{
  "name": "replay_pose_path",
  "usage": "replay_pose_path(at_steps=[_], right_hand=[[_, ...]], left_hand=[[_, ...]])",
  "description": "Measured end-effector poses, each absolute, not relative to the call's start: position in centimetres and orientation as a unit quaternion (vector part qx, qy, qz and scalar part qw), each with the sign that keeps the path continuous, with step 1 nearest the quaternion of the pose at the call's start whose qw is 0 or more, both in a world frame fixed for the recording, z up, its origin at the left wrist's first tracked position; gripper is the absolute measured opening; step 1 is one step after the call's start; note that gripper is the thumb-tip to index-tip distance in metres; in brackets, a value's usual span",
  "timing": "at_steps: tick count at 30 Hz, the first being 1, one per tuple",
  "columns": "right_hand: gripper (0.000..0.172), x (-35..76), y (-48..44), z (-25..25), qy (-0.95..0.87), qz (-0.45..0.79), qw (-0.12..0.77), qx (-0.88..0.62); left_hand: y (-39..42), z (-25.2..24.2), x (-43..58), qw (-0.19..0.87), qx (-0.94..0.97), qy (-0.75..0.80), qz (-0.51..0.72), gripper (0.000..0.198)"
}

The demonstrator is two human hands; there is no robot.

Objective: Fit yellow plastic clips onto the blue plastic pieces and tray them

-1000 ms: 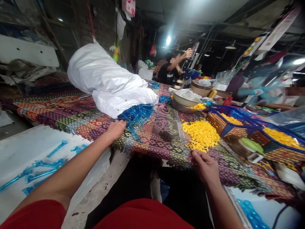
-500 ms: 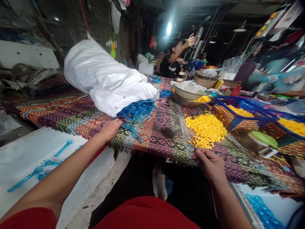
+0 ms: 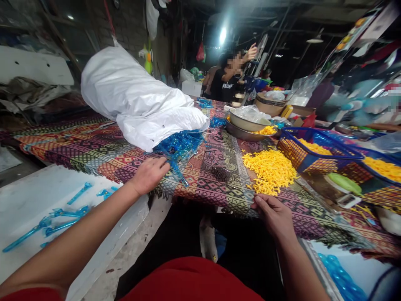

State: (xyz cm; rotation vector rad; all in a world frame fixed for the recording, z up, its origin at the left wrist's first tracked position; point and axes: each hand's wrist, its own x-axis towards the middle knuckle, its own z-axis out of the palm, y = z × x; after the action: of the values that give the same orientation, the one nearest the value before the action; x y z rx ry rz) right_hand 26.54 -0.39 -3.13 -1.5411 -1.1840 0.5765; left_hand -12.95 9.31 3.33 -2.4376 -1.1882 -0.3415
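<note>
My left hand (image 3: 152,173) is over the near edge of the patterned cloth, fingers loosely bent and nothing visible in them. Just beyond its fingertips lie clear blue plastic pieces (image 3: 180,144), spilling from the mouth of a large white sack (image 3: 134,88) that rests on its side. My right hand (image 3: 273,212) is at the cloth's front edge, thumb and forefinger pinched together; what they hold, if anything, is too small to make out. Directly beyond it spreads a heap of small yellow plastic pieces (image 3: 269,170). A little pile of dark beads or pins (image 3: 220,173) sits between the hands.
Blue baskets (image 3: 319,156) with yellow pieces stand on the right, beside a scale with a green top (image 3: 344,183). Stacked metal bowls (image 3: 247,123) are farther back. A white foam box lid (image 3: 103,234) at lower left carries blue parts. Another person (image 3: 224,81) is beyond the table.
My left hand has shifted right along the cloth, toward the blue pieces. The right hand keeps its pinch at nearly the same place.
</note>
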Motion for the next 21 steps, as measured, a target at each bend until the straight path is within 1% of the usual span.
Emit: replay_pose_path(at_steps=[4, 6, 7, 9, 10, 12, 13, 15, 17, 18, 21], right_hand=[[0.034, 26.9, -0.3, -3.2, -0.492, 0.287, 0.507, -0.647], [0.034, 26.9, -0.2, -3.0, -0.497, 0.29, 0.498, -0.649], [0.035, 26.8, -0.2, -2.9, -0.498, 0.289, 0.496, -0.65], [0.038, 26.6, -0.1, -2.7, -0.499, 0.287, 0.493, -0.652], [0.039, 26.5, -0.1, -2.6, -0.498, 0.287, 0.494, -0.652], [0.04, 26.4, -0.1, -2.3, -0.496, 0.292, 0.501, -0.646], [0.039, 26.3, -0.1, -2.3, -0.495, 0.3, 0.505, -0.64], [0.039, 26.5, -0.1, -2.1, -0.489, 0.32, 0.513, -0.629], [0.038, 26.9, 0.2, -2.1, -0.492, 0.311, 0.507, -0.636], [0.037, 27.3, 0.5, -2.1, -0.504, 0.284, 0.497, -0.646], [0.03, 28.5, 1.7, -2.0, -0.59, 0.13, 0.433, -0.669]], left_hand=[[7.5, 3.5, -11.4, 0.166, -0.878, -0.412, -0.18, 0.024], [6.7, 3.4, -10.2, 0.117, -0.865, -0.428, -0.236, 0.02], [6.5, 3.3, -9.4, 0.077, -0.847, -0.447, -0.276, 0.021], [6.1, 3.1, -7.4, -0.042, -0.786, -0.498, -0.364, 0.03], [6.0, 3.0, -6.1, -0.125, -0.751, -0.513, -0.398, 0.03], [6.0, 2.9, -3.5, -0.323, -0.685, -0.491, -0.431, 0.021], [6.1, 2.8, -2.2, -0.415, -0.643, -0.468, -0.442, 0.02], [6.4, 2.6, 0.2, -0.537, -0.561, -0.421, -0.469, 0.022], [6.8, 2.2, 1.9, -0.603, -0.501, -0.403, -0.472, 0.026], [7.0, 1.9, 2.4, -0.622, -0.484, -0.403, -0.465, 0.026], [7.4, 1.0, 3.2, -0.643, -0.466, -0.418, -0.442, 0.023]])
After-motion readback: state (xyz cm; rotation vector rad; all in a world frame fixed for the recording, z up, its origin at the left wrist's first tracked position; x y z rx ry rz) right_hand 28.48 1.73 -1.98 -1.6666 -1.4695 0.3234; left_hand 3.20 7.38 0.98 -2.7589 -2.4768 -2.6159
